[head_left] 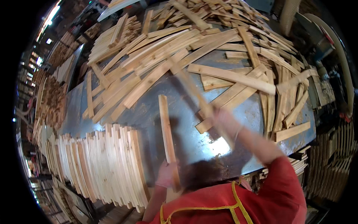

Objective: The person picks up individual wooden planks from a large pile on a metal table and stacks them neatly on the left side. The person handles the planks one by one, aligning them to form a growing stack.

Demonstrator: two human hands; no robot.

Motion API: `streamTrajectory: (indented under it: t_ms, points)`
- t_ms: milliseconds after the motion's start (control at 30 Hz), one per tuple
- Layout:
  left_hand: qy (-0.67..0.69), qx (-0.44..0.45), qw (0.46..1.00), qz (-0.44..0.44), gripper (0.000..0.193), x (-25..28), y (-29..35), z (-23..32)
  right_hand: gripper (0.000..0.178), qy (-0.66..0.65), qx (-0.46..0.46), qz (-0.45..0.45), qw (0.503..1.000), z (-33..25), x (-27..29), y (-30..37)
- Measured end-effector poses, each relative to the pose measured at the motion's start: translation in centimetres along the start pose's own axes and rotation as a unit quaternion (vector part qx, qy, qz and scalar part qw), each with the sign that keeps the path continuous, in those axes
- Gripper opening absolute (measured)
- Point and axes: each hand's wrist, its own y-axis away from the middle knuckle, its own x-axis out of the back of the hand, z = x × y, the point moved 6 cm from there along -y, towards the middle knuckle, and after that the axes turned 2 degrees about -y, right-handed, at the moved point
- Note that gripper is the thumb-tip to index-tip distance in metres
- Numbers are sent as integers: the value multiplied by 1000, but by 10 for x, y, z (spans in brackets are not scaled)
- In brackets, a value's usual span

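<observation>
My left hand (167, 174) is closed round the near end of a wooden strip (166, 128), which points away from me over the metal table. To the right, my right hand (223, 121) is smeared by motion, its fingers wrapped about another wooden strip (194, 89) that slants up to the left and is blurred too. Close to my left hand stands a row of pale strips (108, 160), packed side by side on edge. Just beyond my right hand lie loose strips (233, 95), crossing one another.
A large jumbled heap of wooden strips (209, 18) covers the far part of the metal table (149, 108). At the far left sits a neater stack (115, 37). More strips (292, 131) lie along the table's right side. A ribbed hose (290, 16) hangs at the far right.
</observation>
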Motion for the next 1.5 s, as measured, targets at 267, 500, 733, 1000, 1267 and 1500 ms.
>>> streamTrajectory:
  t_ms: [267, 500, 733, 1000, 1267, 1500]
  points:
    - [-364, -160, 886, 240, 23, 46, 68, -30, 61, 23, 3, 131, 991, 58, 147, -190]
    - [-637, -209, 611, 422, 57, 110, 130, -36, 85, 403, 121, 93, 903, 62, 26, -64]
    - [-544, -221, 704, 400, 81, 163, 147, -58, 75, -177, -19, -44, 983, 54, -150, 5]
    - [-618, -266, 679, 293, 80, 133, 134, -54, 55, 167, 94, -336, 922, -23, -396, 96]
    - [-617, -284, 676, 286, 83, 129, 148, -39, 53, 261, -6, 166, 951, 31, -48, 48]
    - [-656, -374, 637, 154, 91, -1, 90, 11, 53, 504, -226, 374, 745, 157, 140, 116]
